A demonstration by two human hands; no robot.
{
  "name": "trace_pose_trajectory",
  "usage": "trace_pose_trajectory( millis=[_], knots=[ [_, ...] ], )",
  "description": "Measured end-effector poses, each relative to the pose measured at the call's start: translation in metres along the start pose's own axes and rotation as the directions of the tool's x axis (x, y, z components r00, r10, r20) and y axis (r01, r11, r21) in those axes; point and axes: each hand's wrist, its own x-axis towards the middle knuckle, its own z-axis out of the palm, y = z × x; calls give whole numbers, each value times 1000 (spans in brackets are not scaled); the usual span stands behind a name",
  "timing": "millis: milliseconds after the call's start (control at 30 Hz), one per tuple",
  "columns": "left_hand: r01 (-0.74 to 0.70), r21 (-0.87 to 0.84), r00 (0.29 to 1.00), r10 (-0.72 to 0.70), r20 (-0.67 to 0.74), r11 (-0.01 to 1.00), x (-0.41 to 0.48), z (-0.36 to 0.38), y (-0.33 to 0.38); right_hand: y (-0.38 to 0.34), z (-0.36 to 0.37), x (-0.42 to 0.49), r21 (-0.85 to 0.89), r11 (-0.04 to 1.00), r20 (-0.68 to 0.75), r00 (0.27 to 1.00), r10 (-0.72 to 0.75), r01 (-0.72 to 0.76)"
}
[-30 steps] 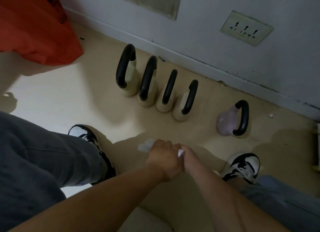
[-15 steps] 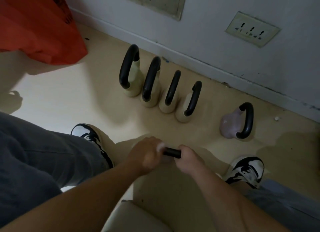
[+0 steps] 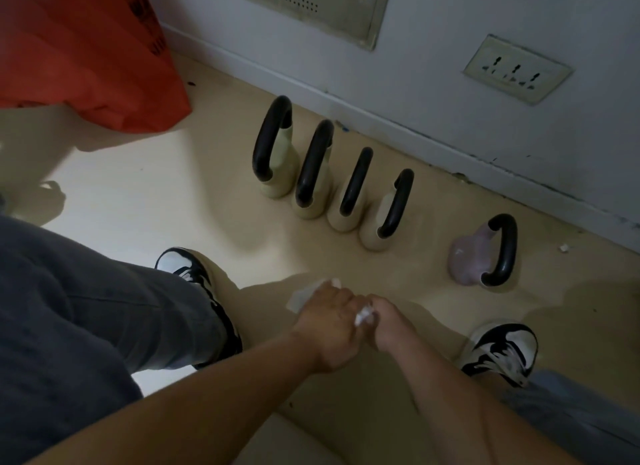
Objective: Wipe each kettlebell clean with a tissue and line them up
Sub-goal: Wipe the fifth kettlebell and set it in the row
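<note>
So, I've got the left hand (image 3: pixel 325 326) clenched round a crumpled white tissue (image 3: pixel 364 317), and the right hand (image 3: pixel 389 324) curled tight against it. Can't tell what that fist grips. Both hang just my side of the purple kettlebell (image 3: pixel 481 256). Four cream kettlebells (image 3: pixel 372 234) stand in a row on its left.

Beige floor (image 3: pixel 138 201): four cream kettlebells (image 3: pixel 310 210) in row (close-set), purple kettlebell (image 3: pixel 465 260) apart, orange bag (image 3: pixel 86 48).
</note>
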Motion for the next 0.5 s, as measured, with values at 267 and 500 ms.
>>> trace_pose_trajectory(
  millis=[267,500],
  knots=[
    [241,-99,970,-237,49,966,-1,-19,-36,2,6,5,-30,999,-24,1000,14,-14],
    [1,-44,1000,0,9,999,-1,0,-36,15,13,17,88,996,4,1000,-5,4]
  ],
)
